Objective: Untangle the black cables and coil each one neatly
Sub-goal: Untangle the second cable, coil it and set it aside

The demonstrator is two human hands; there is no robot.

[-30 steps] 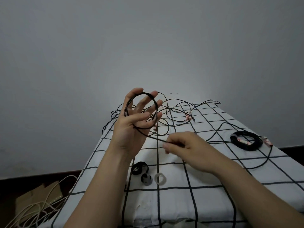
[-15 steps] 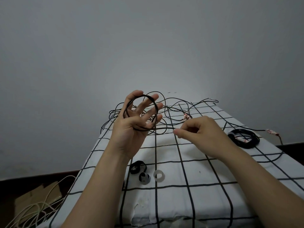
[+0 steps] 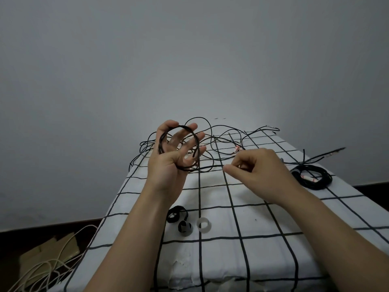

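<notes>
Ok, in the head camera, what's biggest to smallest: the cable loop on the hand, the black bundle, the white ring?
Cable loop and black bundle: about as wide; the loop is held up nearer, so unranked.
White ring: clearly smallest.

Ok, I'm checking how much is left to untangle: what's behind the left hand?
Loose black cable tangle lies on the checked cloth behind the left hand, showing through the coil it holds. Anything behind the palm is covered.

Plain grey wall [image 3: 189,49] behind a checked-cloth table [image 3: 263,224]; floor [image 3: 25,243] dark, perhaps wood.
</notes>
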